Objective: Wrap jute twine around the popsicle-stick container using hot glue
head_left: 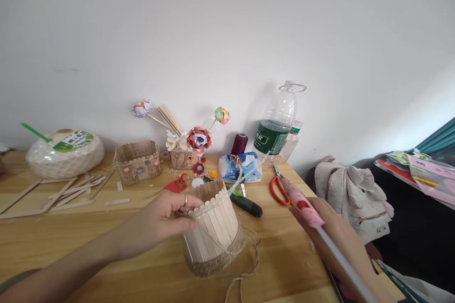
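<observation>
My left hand pinches the rim of a round pot made of upright craft sticks, fingers inside and thumb outside. The pot tilts above the table. Brown twine is wound around its base, and a loose end of twine trails onto the wood. Along the rim runs a clear beaded strand, its free end sticking up to the right. On the right, my right hand is closed around a pink hot glue gun, with a long translucent glue stick coming out of its back. The fingers are partly hidden.
Red-handled scissors and a dark-handled cutter lie nearby. Behind are a tissue pack, a thread spool, a large bottle, paper flowers and a decorated stick box. Loose sticks lie left.
</observation>
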A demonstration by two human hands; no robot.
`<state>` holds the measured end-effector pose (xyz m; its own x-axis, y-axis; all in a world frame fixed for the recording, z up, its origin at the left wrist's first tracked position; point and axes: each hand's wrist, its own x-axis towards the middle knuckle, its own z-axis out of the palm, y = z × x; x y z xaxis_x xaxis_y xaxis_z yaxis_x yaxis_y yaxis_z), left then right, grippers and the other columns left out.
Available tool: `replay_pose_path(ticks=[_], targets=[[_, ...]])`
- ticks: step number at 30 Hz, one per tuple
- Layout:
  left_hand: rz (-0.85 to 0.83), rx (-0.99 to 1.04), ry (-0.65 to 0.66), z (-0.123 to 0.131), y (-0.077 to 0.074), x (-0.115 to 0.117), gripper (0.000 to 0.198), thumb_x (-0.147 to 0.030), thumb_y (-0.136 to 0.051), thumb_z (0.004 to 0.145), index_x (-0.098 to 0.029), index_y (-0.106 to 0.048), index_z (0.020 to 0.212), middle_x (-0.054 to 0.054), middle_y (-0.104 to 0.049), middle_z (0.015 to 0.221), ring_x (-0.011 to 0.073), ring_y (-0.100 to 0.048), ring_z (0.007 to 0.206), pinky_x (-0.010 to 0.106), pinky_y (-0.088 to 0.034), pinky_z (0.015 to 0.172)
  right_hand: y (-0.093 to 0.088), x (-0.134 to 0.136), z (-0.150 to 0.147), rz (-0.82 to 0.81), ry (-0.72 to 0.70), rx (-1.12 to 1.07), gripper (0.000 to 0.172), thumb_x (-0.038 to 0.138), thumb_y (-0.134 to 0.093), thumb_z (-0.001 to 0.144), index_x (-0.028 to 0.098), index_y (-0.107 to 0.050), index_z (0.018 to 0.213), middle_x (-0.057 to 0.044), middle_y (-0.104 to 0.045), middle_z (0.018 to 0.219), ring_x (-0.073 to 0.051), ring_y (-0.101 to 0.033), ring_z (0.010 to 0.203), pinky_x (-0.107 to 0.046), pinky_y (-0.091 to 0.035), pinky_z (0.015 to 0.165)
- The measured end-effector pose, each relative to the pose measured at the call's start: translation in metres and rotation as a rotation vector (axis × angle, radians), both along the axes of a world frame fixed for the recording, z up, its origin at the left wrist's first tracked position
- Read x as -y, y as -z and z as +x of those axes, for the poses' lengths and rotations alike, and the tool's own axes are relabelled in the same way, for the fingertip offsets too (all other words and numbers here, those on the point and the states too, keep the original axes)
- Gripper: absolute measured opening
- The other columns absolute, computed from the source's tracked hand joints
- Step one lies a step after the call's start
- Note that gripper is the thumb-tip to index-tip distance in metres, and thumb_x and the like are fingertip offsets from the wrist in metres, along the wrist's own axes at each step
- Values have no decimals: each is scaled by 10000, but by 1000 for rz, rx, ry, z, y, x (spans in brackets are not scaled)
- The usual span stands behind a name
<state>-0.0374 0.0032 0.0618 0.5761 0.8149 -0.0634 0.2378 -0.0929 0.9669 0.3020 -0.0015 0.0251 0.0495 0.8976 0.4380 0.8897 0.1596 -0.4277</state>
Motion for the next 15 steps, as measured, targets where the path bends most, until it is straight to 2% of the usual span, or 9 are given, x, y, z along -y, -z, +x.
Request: replay_pose_path(ticks=[2, 4, 6, 9, 12, 15], targets=[[-8, -17, -9, -1, 0, -2, 302, -141, -534, 799, -223, -688, 1045, -25, -713, 957, 173, -616, 908, 231, -439, 792, 9, -8, 5, -48, 27, 153, 149, 330, -471, 814, 222, -573, 817, -69, -596, 809, -254, -591, 701, -309, -401, 514], [-23, -23, 7, -2, -1, -3, 310, -136, -528, 788, -223, -693, 1036, -25, -715, 954, 177, -617, 900, 232, -437, 781, 21, -18, 7, -102, 36, 354, 153, 236, -433, 818, 186, -572, 861, -98, -584, 858, -267, -595, 806, -332, -439, 597], [-43, -4, 28, -3, -4, -4, 314, -138, -530, 775, -218, -699, 1028, -21, -720, 966, 178, -623, 889, 230, -438, 767, 32, -30, 8, -138, 29, 522, 220, 142, -409, 812, 136, -573, 959, -133, -590, 929, -266, -593, 900, -348, -462, 695], [-74, 28, 35, -3, -8, -5, 302, -147, -543, 752, -197, -712, 998, -8, -732, 931, 181, -634, 859, 228, -441, 747, 41, -44, 5, -152, 16, 589, 334, 48, -403, 793, 109, -555, 1084, -144, -609, 1010, -244, -599, 948, -340, -464, 772], [-95, 53, 34, -4, -9, -5, 293, -143, -547, 733, -178, -720, 967, 1, -738, 877, 182, -639, 835, 230, -444, 733, 34, -45, -3, -158, 18, 631, 358, 10, -399, 789, 122, -574, 1081, -144, -623, 1038, -252, -617, 910, -347, -472, 723], [-95, 73, 44, -5, -7, -8, 262, -150, -553, 729, -170, -720, 929, 2, -734, 865, 178, -635, 813, 228, -440, 713, 13, -33, -18, -68, 110, 758, 257, 27, -408, 801, 109, -629, 903, -153, -654, 908, -306, -620, 807, -402, -463, 656]])
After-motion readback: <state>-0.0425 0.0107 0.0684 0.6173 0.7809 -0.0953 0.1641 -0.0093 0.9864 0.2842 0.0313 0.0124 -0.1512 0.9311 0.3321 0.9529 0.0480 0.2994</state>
